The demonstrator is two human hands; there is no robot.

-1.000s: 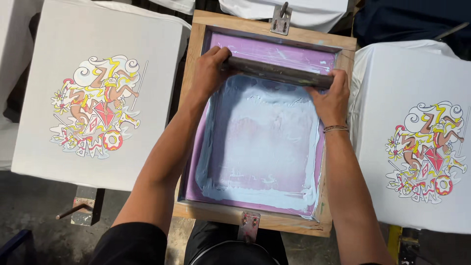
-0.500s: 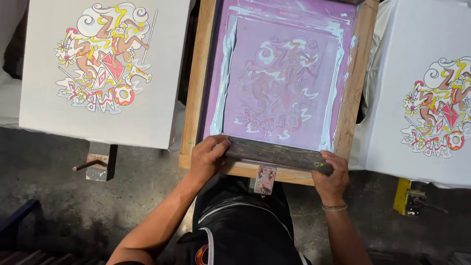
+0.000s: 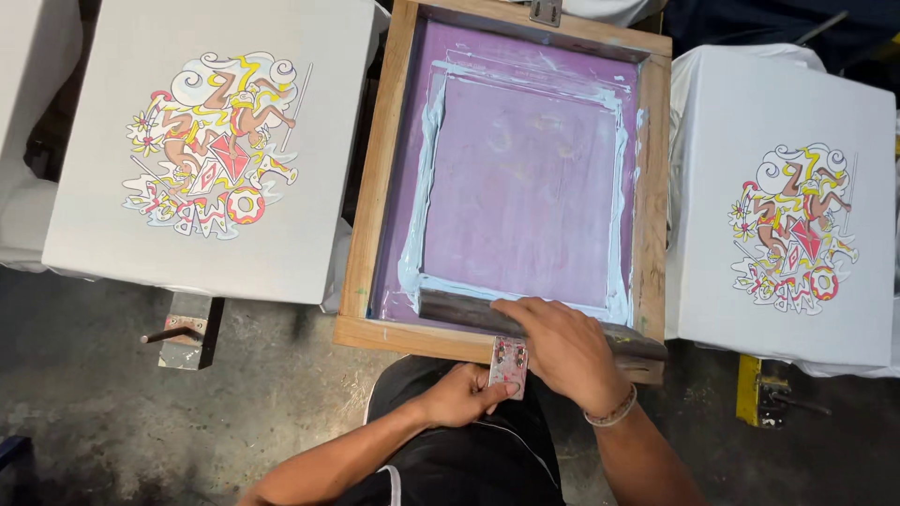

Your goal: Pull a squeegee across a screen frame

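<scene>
Printed white shirt (image 3: 211,155) on left pallet. Left hand (image 3: 461,394) pinches the metal clamp tab (image 3: 507,364) under the wooden screen frame (image 3: 375,187). Right hand (image 3: 562,351) clenched over the squeegee (image 3: 459,309) at the frame's near edge, thumb hidden, so probably a full grasp. Second printed shirt (image 3: 787,206) at right.

right hand (image 3: 562,349): lies on long dark squeegee (image 3: 469,312) at near edge of wooden-framed purple printing screen (image 3: 373,187) | left hand (image 3: 462,395): grips small metal bracket (image 3: 507,360) under frame | flanks: white shirts with colourful print, left (image 3: 206,145), right (image 3: 792,230)
</scene>
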